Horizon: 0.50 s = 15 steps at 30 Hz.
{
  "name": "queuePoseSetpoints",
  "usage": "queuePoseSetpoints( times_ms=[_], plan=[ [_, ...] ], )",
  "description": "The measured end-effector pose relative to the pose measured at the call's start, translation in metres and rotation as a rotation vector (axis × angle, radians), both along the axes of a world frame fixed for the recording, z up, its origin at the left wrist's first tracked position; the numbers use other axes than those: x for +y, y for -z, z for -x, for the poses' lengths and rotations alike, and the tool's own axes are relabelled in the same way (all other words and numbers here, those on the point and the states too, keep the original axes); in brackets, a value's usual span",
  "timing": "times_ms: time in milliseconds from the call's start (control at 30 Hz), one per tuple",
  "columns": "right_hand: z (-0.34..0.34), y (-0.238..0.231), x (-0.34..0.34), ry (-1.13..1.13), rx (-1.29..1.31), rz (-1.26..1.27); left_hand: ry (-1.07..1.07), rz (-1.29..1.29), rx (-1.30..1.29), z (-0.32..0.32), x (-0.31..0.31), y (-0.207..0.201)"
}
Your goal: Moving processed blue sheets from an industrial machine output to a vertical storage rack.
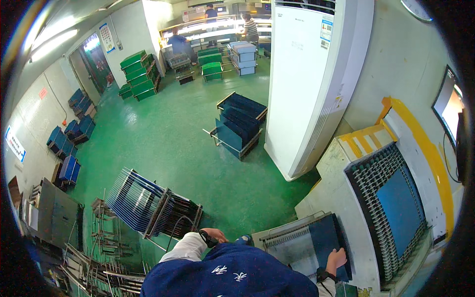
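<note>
I can see the dark blue panel at the right side of the metal-framed carrier, where the right hand has its grip, fingers curled nearly closed, on just one edge, so a twist of the wrist could let it slip or scuff. Beyond it, the roller conveyor bearing a blue sheet stands near enough that a wide swing might chip a corner. The left hand hangs beside the wire rack; whether it grips anything I can't tell, but a careless elbow could jolt that rack.
</note>
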State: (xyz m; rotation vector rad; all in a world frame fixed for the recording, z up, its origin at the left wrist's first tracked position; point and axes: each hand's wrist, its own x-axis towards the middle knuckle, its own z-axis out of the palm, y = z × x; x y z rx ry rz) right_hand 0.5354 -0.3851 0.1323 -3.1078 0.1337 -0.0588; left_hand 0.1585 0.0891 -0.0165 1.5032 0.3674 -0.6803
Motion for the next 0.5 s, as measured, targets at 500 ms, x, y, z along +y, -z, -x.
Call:
queuePoseSetpoints(
  times_ms=[500],
  plan=[
    [0.003, 0.002, 0.001, -0.014, -0.024, 0.015, 0.053, -0.010, 0.193, -0.002, -0.005, -0.015]
  ],
)
